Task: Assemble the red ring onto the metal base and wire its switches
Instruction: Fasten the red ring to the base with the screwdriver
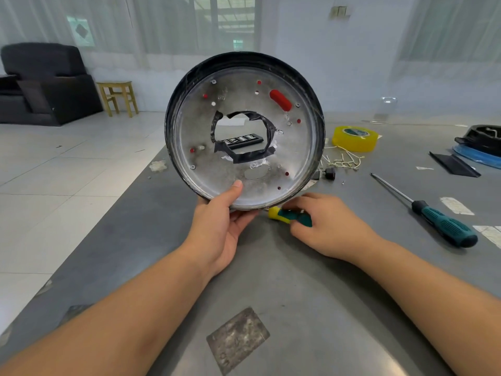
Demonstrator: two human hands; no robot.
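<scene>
My left hand (pixel 221 221) grips the lower rim of the round metal base (pixel 295 147), holding it upright on its edge with its underside facing me. The base has a black outer rim, a taped central hole and several small holes. Red of the ring (pixel 280 99) shows through a slot and through those holes. My right hand (pixel 325 221) lies on the table just below the base, closed on a short screwdriver (pixel 287 215) with a green and yellow handle.
A long green-handled screwdriver (pixel 439 223) lies to the right on the grey table (pixel 271 280). Behind the base are a yellow tape roll (pixel 355 138), loose wires (pixel 344 160), small black switches (pixel 329 173) and a bit case (pixel 241 139). Black and blue parts (pixel 479 147) sit far right.
</scene>
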